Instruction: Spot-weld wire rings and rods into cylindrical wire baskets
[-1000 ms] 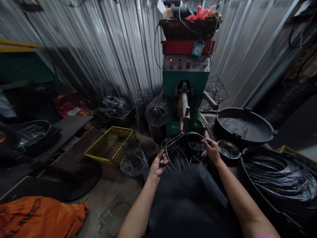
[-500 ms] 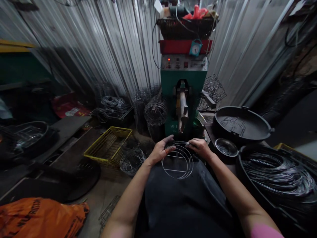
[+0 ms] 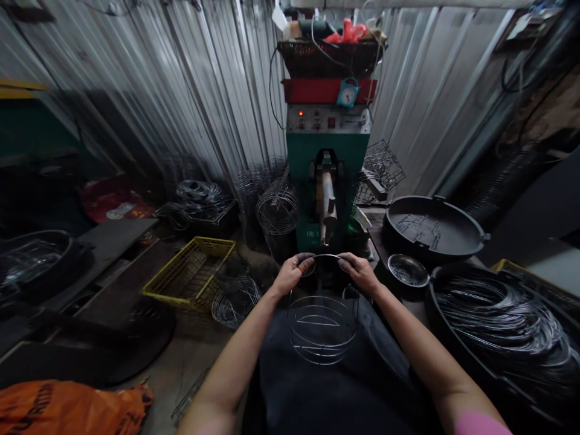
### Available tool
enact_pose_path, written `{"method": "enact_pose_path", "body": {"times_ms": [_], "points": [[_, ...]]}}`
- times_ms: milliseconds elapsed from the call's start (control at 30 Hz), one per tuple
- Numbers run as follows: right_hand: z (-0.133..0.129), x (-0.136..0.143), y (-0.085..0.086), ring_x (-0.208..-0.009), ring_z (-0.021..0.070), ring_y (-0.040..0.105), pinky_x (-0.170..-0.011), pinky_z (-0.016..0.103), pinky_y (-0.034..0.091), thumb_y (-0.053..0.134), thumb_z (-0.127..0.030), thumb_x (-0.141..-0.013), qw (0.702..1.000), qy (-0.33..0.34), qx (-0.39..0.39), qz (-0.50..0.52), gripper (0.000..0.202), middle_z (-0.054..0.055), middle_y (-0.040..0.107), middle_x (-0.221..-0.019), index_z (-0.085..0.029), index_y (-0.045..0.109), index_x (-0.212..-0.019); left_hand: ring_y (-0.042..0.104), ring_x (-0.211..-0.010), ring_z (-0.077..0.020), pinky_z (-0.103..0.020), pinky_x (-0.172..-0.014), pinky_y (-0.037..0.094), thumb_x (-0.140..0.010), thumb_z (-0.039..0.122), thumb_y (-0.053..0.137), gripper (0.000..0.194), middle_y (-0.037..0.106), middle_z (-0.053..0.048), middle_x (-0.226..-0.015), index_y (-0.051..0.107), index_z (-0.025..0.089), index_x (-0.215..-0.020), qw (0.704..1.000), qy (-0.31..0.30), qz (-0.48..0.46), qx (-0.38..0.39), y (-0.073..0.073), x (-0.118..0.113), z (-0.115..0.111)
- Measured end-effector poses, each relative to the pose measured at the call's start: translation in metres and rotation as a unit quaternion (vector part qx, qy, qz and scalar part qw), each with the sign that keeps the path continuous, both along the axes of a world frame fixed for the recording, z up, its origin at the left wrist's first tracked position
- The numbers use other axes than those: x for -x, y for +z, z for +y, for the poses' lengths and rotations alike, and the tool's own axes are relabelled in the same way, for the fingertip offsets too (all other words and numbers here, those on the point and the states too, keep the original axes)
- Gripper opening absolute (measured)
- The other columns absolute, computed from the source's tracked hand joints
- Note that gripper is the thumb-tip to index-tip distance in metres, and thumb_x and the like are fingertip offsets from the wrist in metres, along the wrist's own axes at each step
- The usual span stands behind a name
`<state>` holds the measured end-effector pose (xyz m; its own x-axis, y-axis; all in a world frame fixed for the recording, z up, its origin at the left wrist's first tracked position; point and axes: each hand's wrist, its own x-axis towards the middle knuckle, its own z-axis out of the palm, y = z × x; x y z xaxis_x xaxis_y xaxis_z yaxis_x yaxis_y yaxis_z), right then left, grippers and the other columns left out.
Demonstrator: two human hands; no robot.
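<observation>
My left hand (image 3: 295, 273) and my right hand (image 3: 359, 271) are closed on opposite sides of a thin curved wire rim, thumbs along it. Below that rim, over the dark apron (image 3: 326, 393), is a round wire frame (image 3: 322, 364) with stacked rings and cross wires. The rim looks like part of this frame, but the join between them is hard to make out. Just beyond my hands is the metal electrode arm (image 3: 327, 208) of a green spot welder (image 3: 299, 151); its tip is above the wire rim and apart from it.
Left are a yellow wire crate (image 3: 156, 285), a bundle of wire rings (image 3: 235, 302) and an orange sack (image 3: 67, 408). At right stand a black round pan (image 3: 453, 217), a small metal bowl (image 3: 408, 270) of small parts, and a large tub with wire hoops (image 3: 507, 320).
The wire frame has tilted, its ringed lower part dropping toward my lap. My left fingers, spread before, have closed on the rim. The camera view has shifted slightly.
</observation>
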<state>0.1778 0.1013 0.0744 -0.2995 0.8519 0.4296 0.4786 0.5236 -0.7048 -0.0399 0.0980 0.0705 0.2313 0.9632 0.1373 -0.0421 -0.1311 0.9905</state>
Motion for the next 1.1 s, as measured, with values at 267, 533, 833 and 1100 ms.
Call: {"method": "enact_pose_path", "body": {"times_ms": [267, 533, 833, 1100], "points": [[0.008, 0.003, -0.009, -0.061, 0.0108, 0.054, -0.06, 0.019, 0.041, 0.04, -0.037, -0.084, 0.998, -0.028, -0.01, -0.053, 0.028, 0.0, 0.06, -0.068, -0.017, 0.06, -0.086, 0.059, -0.086, -0.0194, -0.029, -0.078, 0.043, -0.077, 0.035, 0.052, 0.029, 0.067, -0.005, -0.09, 0.064, 0.018, -0.097, 0.988, 0.047, 0.119, -0.086, -0.014, -0.001, 0.01], [0.023, -0.001, -0.023, -0.073, 0.0151, 0.06, -0.065, 0.023, 0.044, 0.038, -0.028, -0.085, 0.992, -0.048, -0.015, -0.113, 0.025, 0.004, 0.065, -0.082, -0.018, 0.059, -0.095, 0.057, -0.092, -0.0212, -0.032, -0.086, 0.04, -0.075, 0.026, 0.054, 0.024, 0.066, -0.006, -0.095, 0.066, 0.021, -0.096, 0.979, 0.029, 0.159, -0.128, -0.013, -0.01, 0.026], [0.054, 0.0, -0.043, -0.079, 0.0169, 0.063, -0.065, 0.023, 0.046, 0.04, -0.022, -0.085, 0.976, -0.07, -0.049, -0.201, 0.025, 0.005, 0.067, -0.09, -0.024, 0.058, -0.103, 0.058, -0.089, -0.0215, -0.029, -0.08, 0.043, -0.064, 0.008, 0.058, 0.027, 0.065, -0.004, -0.077, 0.067, 0.024, -0.083, 0.998, 0.024, 0.051, -0.013, -0.024, -0.012, 0.057], [0.073, 0.0, -0.044, -0.078, 0.0161, 0.062, -0.064, 0.022, 0.044, 0.042, -0.019, -0.083, 0.965, -0.079, -0.045, -0.247, 0.027, 0.005, 0.067, -0.09, -0.024, 0.057, -0.105, 0.058, -0.084, -0.0209, -0.024, -0.072, 0.043, -0.06, 0.001, 0.057, 0.029, 0.06, -0.004, -0.068, 0.065, 0.024, -0.077, 0.997, 0.057, 0.002, 0.051, -0.027, -0.014, 0.073]]}}
